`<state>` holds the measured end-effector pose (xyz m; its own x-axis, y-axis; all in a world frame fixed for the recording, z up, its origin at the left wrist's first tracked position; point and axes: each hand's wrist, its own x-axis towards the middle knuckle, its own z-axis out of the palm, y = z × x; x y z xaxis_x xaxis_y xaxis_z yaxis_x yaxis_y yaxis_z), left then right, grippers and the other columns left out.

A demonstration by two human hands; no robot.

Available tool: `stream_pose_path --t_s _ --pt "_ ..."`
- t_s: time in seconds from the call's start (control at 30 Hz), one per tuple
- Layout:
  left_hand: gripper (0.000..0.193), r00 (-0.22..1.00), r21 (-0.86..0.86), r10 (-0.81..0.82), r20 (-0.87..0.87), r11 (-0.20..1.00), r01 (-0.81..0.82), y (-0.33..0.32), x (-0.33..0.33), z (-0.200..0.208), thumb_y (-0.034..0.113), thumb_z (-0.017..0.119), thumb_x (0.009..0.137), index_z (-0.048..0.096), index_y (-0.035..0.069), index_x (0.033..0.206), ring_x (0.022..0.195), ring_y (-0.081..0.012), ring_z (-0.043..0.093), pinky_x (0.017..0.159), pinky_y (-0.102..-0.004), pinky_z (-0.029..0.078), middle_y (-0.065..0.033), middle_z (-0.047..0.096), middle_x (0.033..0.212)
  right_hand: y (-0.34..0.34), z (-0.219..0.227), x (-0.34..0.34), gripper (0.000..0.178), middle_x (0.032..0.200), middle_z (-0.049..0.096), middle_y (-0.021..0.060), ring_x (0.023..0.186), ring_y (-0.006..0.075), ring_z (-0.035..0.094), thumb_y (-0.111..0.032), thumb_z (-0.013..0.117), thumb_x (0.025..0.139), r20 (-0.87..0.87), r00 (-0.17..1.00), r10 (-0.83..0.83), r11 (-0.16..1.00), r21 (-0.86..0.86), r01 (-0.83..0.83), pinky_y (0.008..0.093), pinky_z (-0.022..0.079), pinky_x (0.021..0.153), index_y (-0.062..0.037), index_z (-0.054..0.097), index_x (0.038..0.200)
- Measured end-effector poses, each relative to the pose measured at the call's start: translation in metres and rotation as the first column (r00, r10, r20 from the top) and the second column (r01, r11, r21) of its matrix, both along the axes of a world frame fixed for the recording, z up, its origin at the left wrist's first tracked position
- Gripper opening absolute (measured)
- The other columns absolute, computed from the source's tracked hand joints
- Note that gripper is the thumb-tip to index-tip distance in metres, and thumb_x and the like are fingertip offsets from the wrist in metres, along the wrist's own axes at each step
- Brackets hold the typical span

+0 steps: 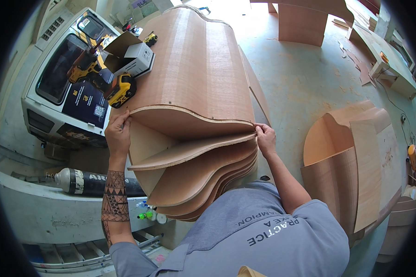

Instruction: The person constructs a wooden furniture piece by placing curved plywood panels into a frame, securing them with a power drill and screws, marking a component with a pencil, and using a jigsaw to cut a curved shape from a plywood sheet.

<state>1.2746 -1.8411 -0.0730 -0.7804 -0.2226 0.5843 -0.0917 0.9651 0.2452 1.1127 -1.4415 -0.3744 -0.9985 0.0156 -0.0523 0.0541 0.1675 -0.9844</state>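
A large wavy plywood form with a smooth curved skin (189, 69) stretches away in front of me. My left hand (119, 132) is closed on the near left corner of its edge, fingertips at the rim. At the near right corner, my right hand (266, 139) pinches the same edge between thumb and fingers. Below that edge, several wavy plywood ribs (203, 168) are stacked one under another, with a gap under the top. A yellow and black cordless drill (91, 76) lies on the skin's left side, beside an opened white box (137, 61) and a small yellow and black tool (150, 39).
A white van (55, 76) stands at left. Below it lie a dark gas cylinder (97, 182) and a metal ladder (78, 254). Another curved plywood piece (360, 171) stands at right. Wood scraps (358, 64) litter the floor near a workbench (393, 60).
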Motion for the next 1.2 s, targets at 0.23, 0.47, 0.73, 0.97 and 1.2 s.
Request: stream_pose_path --t_s 0.23,0.47,0.73,0.97,1.2 --pt "0.022 1.0 0.011 0.01 -0.026 1.0 -0.01 0.0 0.005 0.001 0.0 0.076 0.097 0.081 0.001 0.119 0.089 -0.0194 0.073 0.08 -0.0313 0.057 -0.0114 0.077 0.102 0.0 -0.003 0.002 0.024 0.099 0.081 0.0188 0.09 0.0259 0.078 -0.016 0.068 0.098 -0.033 0.999 0.012 0.999 0.045 -0.01 0.0384 0.059 0.085 -0.003 0.083 0.112" --pt "0.021 0.997 -0.018 -0.035 -0.076 0.999 0.034 0.001 0.014 -0.004 -0.001 0.077 0.094 0.081 0.002 0.115 0.094 -0.0236 0.076 0.087 -0.0325 0.06 -0.0126 0.078 0.105 -0.002 -0.008 0.002 0.023 0.096 0.081 0.0162 0.085 0.0209 0.075 -0.011 0.067 0.099 -0.066 0.998 0.023 1.0 0.012 -0.022 0.0352 0.058 0.081 0.0002 0.082 0.113" --pt "0.019 0.997 0.028 -0.031 -0.072 0.999 0.033 0.003 0.024 -0.001 -0.002 0.076 0.095 0.081 0.002 0.112 0.095 -0.0213 0.078 0.085 -0.0313 0.061 -0.0117 0.078 0.106 -0.004 -0.017 0.0 0.027 0.104 0.082 0.0132 0.094 0.0163 0.074 -0.009 0.063 0.102 -0.097 0.994 0.059 0.998 0.002 -0.059 0.0309 0.057 0.089 0.0042 0.079 0.118" --pt "0.018 0.997 0.098 -0.024 -0.071 0.995 0.031 0.007 0.048 -0.006 -0.002 0.076 0.095 0.081 0.002 0.111 0.094 -0.0228 0.078 0.083 -0.0317 0.062 -0.0115 0.079 0.105 -0.004 -0.015 0.004 0.026 0.118 0.08 0.0214 0.11 0.0255 0.077 -0.007 0.062 0.1 -0.047 0.995 0.093 0.995 -0.043 -0.095 0.0357 0.057 0.1 0.0041 0.079 0.116" --pt "0.018 0.997 0.107 -0.015 -0.074 0.994 0.023 0.01 0.059 -0.009 -0.003 0.076 0.094 0.082 0.003 0.111 0.094 -0.018 0.077 0.083 -0.0306 0.062 -0.0102 0.078 0.108 -0.006 -0.018 0.003 0.025 0.114 0.081 0.018 0.107 0.022 0.076 -0.007 0.061 0.102 -0.102 0.992 0.076 0.997 -0.023 -0.079 0.0337 0.056 0.1 0.0048 0.079 0.115"
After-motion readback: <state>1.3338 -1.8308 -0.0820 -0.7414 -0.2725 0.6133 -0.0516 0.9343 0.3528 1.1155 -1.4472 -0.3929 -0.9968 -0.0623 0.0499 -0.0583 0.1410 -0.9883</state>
